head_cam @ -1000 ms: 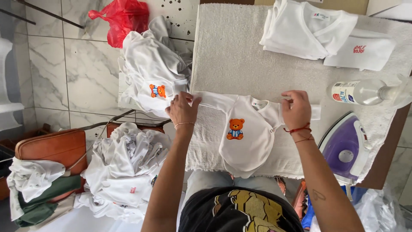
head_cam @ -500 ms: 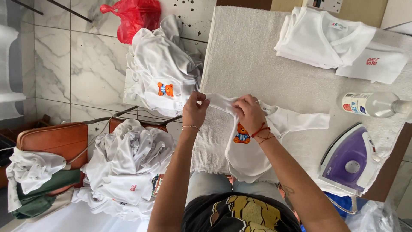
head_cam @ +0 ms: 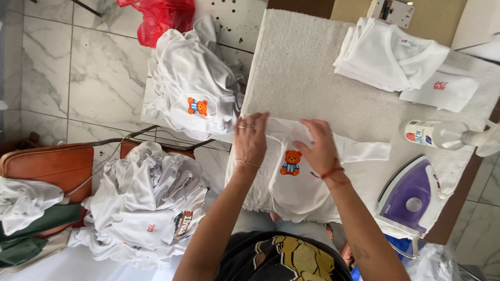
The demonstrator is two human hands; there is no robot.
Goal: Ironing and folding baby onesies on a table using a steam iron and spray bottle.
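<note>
A small white baby shirt (head_cam: 297, 182) with an orange bear print lies on the towel-covered ironing table (head_cam: 312, 78). My left hand (head_cam: 251, 138) presses flat on its left side near the table's edge. My right hand (head_cam: 319, 145) holds down a folded-over part of the shirt just right of the bear, fingers spread. One sleeve (head_cam: 364, 151) still stretches out to the right.
A purple iron (head_cam: 411, 198) stands at the table's right front, a spray bottle (head_cam: 442, 134) beyond it. Folded white shirts (head_cam: 401, 62) lie at the back right. Piles of white garments (head_cam: 198, 88) rest on seats (head_cam: 146, 208) to the left, near a red bag (head_cam: 156, 18).
My right hand moved left from the shirt's right sleeve to its middle, folding cloth inward. My left hand stayed at the left edge. The view shifted slightly.
</note>
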